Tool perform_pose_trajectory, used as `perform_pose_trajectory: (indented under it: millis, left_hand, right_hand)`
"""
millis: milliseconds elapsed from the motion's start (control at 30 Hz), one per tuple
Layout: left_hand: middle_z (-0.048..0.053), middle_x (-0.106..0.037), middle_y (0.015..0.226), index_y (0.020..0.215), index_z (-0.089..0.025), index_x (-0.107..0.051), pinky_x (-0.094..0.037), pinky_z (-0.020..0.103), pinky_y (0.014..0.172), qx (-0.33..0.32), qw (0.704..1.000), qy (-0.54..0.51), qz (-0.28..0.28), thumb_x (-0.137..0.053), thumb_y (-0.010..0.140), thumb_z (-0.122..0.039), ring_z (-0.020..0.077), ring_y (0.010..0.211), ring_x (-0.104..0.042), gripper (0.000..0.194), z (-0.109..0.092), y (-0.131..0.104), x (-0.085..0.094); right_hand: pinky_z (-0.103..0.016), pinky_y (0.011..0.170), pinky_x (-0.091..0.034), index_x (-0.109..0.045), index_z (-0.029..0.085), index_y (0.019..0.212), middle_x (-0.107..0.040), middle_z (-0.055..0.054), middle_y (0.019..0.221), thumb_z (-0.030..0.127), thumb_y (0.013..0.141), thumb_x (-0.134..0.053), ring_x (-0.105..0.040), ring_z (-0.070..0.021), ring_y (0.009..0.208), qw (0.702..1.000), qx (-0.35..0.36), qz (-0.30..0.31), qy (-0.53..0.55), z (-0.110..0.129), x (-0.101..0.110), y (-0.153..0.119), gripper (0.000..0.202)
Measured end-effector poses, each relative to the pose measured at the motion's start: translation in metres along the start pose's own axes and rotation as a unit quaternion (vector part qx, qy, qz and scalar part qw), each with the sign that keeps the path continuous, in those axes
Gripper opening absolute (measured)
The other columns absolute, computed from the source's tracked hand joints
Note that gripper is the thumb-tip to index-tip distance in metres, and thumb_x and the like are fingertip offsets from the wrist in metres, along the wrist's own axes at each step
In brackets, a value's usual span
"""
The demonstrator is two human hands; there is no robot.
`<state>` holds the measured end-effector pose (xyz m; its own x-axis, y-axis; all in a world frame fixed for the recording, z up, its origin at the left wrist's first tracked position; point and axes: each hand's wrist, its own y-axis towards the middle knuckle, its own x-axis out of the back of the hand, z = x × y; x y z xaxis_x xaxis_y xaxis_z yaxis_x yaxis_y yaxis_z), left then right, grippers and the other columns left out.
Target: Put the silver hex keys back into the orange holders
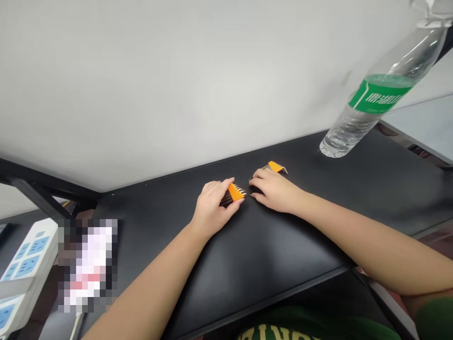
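Observation:
My left hand (213, 208) is closed around what looks like a hex key set (236, 191) in an orange holder, its silver and dark rods showing between thumb and fingers. Just to the right, my right hand (274, 191) is closed, with fingers curled and thumb near the rod ends of that set. What its fingertips grip is too small to make out. Behind the right hand lies a second, similar set (275, 166) with an orange holder and bent metal ends. The right hand partly covers it. Both hands rest low over the black tabletop (240, 259).
A tall clear water bottle (380, 94) with a green label stands at the back right. At the left are a white power strip (24, 269) with blue sockets and a blurred-out phone-like object (90, 264) with a cable. A white wall (198, 85) rises behind the table.

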<state>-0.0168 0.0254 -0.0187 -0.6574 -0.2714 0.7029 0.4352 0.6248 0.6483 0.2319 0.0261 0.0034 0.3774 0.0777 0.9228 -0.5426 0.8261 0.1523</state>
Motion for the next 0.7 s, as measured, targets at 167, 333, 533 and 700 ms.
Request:
perform_pose_trajectory:
  millis: [167,333,533,700]
  left_hand:
    - [0.006,-0.077,0.105,0.134,-0.023,-0.060,-0.058,0.039,0.090,0.010,1.000,0.000,-0.012,-0.076,0.089,-0.036,0.0223,0.093,-0.072,0.049,0.000,0.001,0.000]
    - [0.007,-0.077,0.107,0.136,-0.023,-0.059,-0.056,0.042,0.095,-0.014,1.000,-0.002,0.021,-0.074,0.091,-0.034,0.0229,0.095,-0.072,0.049,0.001,0.001,-0.002]
    - [0.007,-0.076,0.106,0.137,-0.022,-0.056,-0.054,0.044,0.099,-0.027,0.999,-0.002,0.024,-0.073,0.091,-0.033,0.0228,0.095,-0.072,0.050,0.001,0.001,-0.002]
    - [0.008,-0.077,0.108,0.137,-0.023,-0.057,-0.055,0.046,0.100,-0.027,0.999,0.004,0.029,-0.072,0.091,-0.033,0.0246,0.097,-0.073,0.049,-0.001,0.001,0.000]
  right_hand:
    - [-0.038,0.093,-0.049,-0.070,0.015,0.106,-0.064,-0.013,0.110,0.024,0.099,-0.063,-0.063,-0.0257,0.102,0.999,-0.048,-0.003,-0.014,0.001,-0.001,0.008,0.013]
    - [-0.035,0.087,-0.048,-0.069,0.013,0.094,-0.066,-0.015,0.102,0.013,0.097,-0.055,-0.064,-0.0250,0.096,0.997,-0.050,0.034,-0.054,0.005,-0.006,0.015,0.014]
    - [-0.032,0.062,-0.039,-0.060,0.018,0.073,-0.066,-0.011,0.084,0.010,0.082,-0.062,-0.059,-0.0203,0.070,0.994,-0.066,0.082,-0.035,0.015,0.002,0.004,0.012]
    - [-0.027,0.057,-0.042,-0.056,0.021,0.080,-0.060,0.002,0.070,0.016,0.082,-0.065,-0.057,-0.0136,0.060,0.940,-0.110,0.024,0.321,0.010,0.010,0.006,0.011]
